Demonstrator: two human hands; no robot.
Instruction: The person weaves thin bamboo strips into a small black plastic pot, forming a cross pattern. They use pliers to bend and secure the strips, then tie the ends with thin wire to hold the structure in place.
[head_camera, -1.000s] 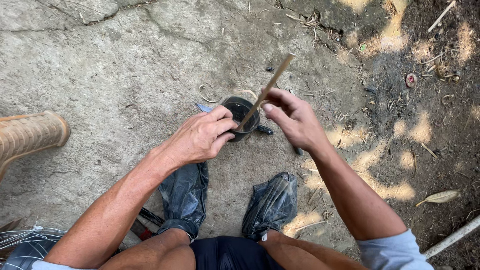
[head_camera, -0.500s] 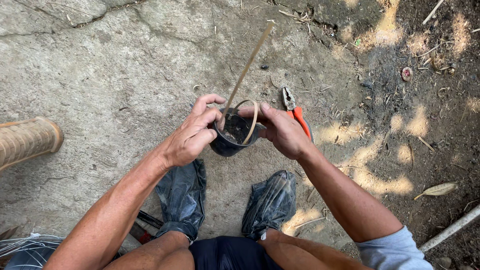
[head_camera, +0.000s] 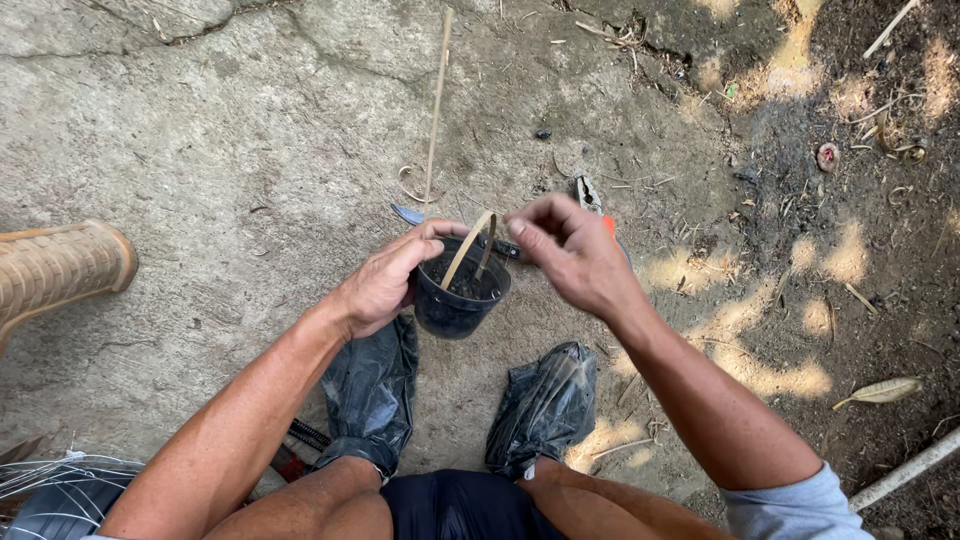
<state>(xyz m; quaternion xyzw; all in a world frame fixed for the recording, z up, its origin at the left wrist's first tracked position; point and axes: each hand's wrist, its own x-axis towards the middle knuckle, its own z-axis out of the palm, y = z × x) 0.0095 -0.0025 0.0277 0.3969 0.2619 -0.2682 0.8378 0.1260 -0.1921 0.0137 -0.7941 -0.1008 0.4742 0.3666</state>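
Pot: small black plastic pot (head_camera: 458, 300), round, held just above the concrete ground (head_camera: 200, 130), centre of view, betw. both hands, ahead of the feet.
Pot contents: dark inside, looks like dark soil low down; cannot tell fill level. A flat tan strip (head_camera: 470, 245) bent into an arch stands in it, both ends down inside, top of bend above the rim.
L hand: left hand (head_camera: 385, 285) wrapped around pot's left wall, thumb up at the rim nr the strip. Firm grasp on pot.
R hand: right hand (head_camera: 570, 250) over pot's right rim, fingertips pinched together at top of the bent strip; seems to grip the strip, contact partly hidden.
Stick: long thin stick (head_camera: 435, 100) rising from behind the pot toward top of view; lower end hidden by hand/pot.
Pliers: orange-handled pliers (head_camera: 592, 200) on ground just behind R hand, jaws showing.
Feet: both in dark plastic bag covers (head_camera: 370, 390), below the pot.
Left edge: tan woven object (head_camera: 60, 265) on ground, well apart from pot.
Right side: bare soil, dry leaf (head_camera: 885, 390), pale pipe (head_camera: 905, 472) at lower corner.
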